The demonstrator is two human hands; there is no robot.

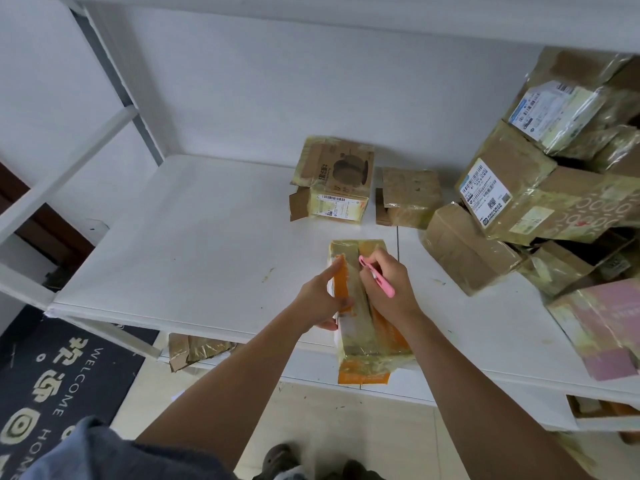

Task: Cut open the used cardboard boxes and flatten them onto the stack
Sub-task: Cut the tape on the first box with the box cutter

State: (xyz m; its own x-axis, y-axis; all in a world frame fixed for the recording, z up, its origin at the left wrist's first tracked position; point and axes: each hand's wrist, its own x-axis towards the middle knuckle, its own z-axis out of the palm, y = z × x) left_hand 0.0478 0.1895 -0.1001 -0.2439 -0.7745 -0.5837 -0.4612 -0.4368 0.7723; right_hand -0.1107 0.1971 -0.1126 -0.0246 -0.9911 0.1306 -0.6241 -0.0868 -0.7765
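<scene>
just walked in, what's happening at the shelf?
A person is cutting open an orange and white box that lies on the front edge of the white shelf. The left hand holds its side, while the right hand grips a pink cutter over the taped top seam. Two small boxes sit behind, and a pile of taped boxes waits at right.

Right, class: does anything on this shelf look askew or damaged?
Yes. The heap of boxes at right leans untidily, tilted against each other with wrinkled tape. The orange box being cut overhangs the shelf's front edge.
</scene>
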